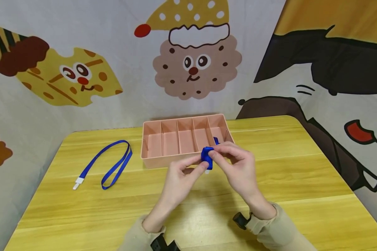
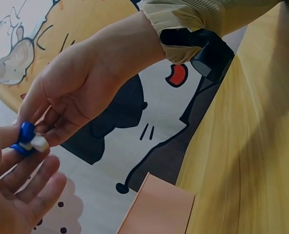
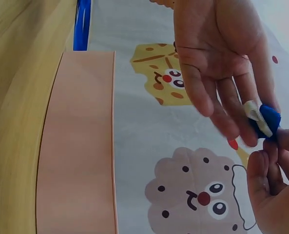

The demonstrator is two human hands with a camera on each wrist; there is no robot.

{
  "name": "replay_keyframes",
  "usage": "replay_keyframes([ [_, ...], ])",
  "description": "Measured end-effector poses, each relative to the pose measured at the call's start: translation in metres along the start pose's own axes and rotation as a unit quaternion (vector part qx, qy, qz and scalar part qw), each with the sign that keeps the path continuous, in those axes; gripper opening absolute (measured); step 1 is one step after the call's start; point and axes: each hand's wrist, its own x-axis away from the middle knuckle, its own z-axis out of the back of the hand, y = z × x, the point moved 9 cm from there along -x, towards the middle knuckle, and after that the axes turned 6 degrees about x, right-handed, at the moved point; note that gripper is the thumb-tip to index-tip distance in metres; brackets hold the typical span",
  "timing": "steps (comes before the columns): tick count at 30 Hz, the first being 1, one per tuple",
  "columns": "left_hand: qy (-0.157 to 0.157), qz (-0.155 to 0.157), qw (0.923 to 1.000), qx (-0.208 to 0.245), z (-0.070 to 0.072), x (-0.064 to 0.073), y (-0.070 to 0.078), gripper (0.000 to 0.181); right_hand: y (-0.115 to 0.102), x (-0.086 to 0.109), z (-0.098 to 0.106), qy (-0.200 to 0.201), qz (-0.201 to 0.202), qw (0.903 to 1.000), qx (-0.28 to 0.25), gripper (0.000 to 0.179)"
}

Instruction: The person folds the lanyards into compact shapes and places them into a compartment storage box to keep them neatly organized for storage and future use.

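Note:
A blue lanyard (image 1: 207, 158), bunched into a small bundle, is held up between both hands above the table, just in front of the pink tray. My left hand (image 1: 182, 177) pinches its left side between thumb and forefinger; the other fingers are loosely spread in the right wrist view. From the right, my right hand (image 1: 238, 167) grips the bundle with thumb and fingertips. The lanyard's white clip (image 2: 39, 143) pokes out of the bundle in both wrist views. A short blue piece (image 1: 216, 140) shows behind the right fingers; whether it belongs to this lanyard I cannot tell.
The pink tray (image 1: 168, 161), split by dividers into several compartments, stands at the table's back edge. On the left of the wooden table (image 1: 63, 216) lies a second blue lanyard (image 1: 90, 165), looped, with a white clip. A cartoon-printed cloth (image 1: 125, 31) hangs behind.

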Motion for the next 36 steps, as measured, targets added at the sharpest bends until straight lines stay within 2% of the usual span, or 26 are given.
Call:
replay_keyframes([
  [3, -0.008, 0.001, 0.9999, -0.011, -0.001, 0.000, 0.000, 0.028, 0.003, 0.000, 0.000, -0.007, -0.025, 0.9996, 0.009, 0.007],
  [7, 0.002, 0.000, 0.9998, -0.017, 0.001, 0.000, 0.000, 0.026, 0.007, 0.000, -0.003, -0.024, -0.053, 0.9979, 0.030, 0.010],
  [12, 0.023, 0.000, 0.9994, -0.027, 0.006, -0.001, 0.000, 0.024, 0.008, 0.000, -0.005, -0.039, -0.055, 0.9968, 0.044, 0.011],
  [15, 0.036, -0.022, 0.9978, -0.051, 0.009, -0.001, 0.005, 0.021, 0.008, 0.000, -0.008, -0.051, -0.052, 0.9959, 0.054, 0.013],
  [19, 0.038, -0.075, 0.9919, -0.095, 0.008, 0.001, 0.014, 0.019, 0.007, 0.000, -0.009, -0.053, -0.048, 0.9954, 0.064, 0.012],
  [21, 0.036, -0.084, 0.9908, -0.100, 0.007, 0.001, 0.016, 0.019, 0.007, 0.001, -0.008, -0.044, -0.048, 0.9962, 0.058, 0.010],
  [23, 0.032, -0.067, 0.9936, -0.084, 0.006, 0.001, 0.013, 0.021, 0.008, 0.001, -0.007, -0.032, -0.052, 0.9970, 0.047, 0.008],
  [26, 0.026, -0.015, 0.9991, -0.030, 0.004, -0.001, 0.003, 0.024, 0.010, 0.002, -0.004, -0.011, -0.063, 0.9976, 0.028, 0.012],
  [29, 0.024, 0.026, 0.9994, 0.008, 0.004, -0.002, -0.004, 0.025, 0.013, 0.003, -0.003, 0.005, -0.081, 0.9965, 0.018, 0.018],
  [33, 0.028, 0.033, 0.9990, 0.005, 0.006, -0.002, -0.005, 0.022, 0.016, 0.005, -0.003, 0.013, -0.103, 0.9942, 0.028, 0.017],
  [36, 0.039, 0.021, 0.9989, -0.015, 0.008, -0.002, -0.003, 0.019, 0.016, 0.005, -0.004, 0.015, -0.095, 0.9949, 0.031, 0.013],
])
